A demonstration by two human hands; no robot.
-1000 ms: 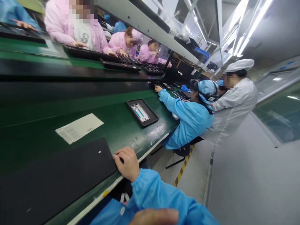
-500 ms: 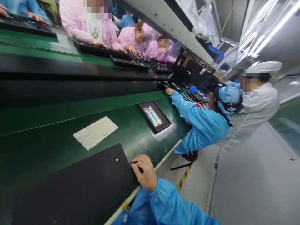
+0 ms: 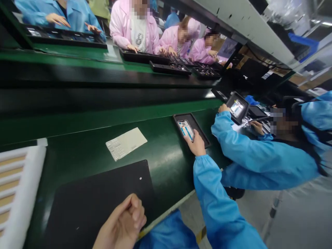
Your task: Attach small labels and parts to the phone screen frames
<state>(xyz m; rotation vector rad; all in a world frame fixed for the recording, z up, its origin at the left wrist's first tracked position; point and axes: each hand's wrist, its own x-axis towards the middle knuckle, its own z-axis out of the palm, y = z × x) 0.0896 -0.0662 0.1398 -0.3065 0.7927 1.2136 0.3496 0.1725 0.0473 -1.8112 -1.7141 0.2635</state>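
My right hand (image 3: 196,143) reaches into a black foam-lined tray (image 3: 204,136). Its thumb and fingers are closed around the lower end of a phone (image 3: 184,127), an opened white-framed unit with blue strips, which lies in the tray's recess. Part of the phone is hidden by the hand. Over the black mat (image 3: 101,193), my left hand (image 3: 123,219) is raised with its fingers loosely curled and its palm showing; I see nothing in it. A pale label sheet (image 3: 127,143) with small strips along one end lies on the green table behind the mat.
A white rack with slats (image 3: 33,180) stands at the left edge. Close on the right, a co-worker in a blue smock (image 3: 259,162) holds another black tray (image 3: 237,108) with a phone in it. Across a raised divider, people work over black trays (image 3: 70,38).
My right hand has gone from the mat's right edge to the phone in the tray. My left hand has come into view. The co-worker now holds up a tray, and my view has shifted.
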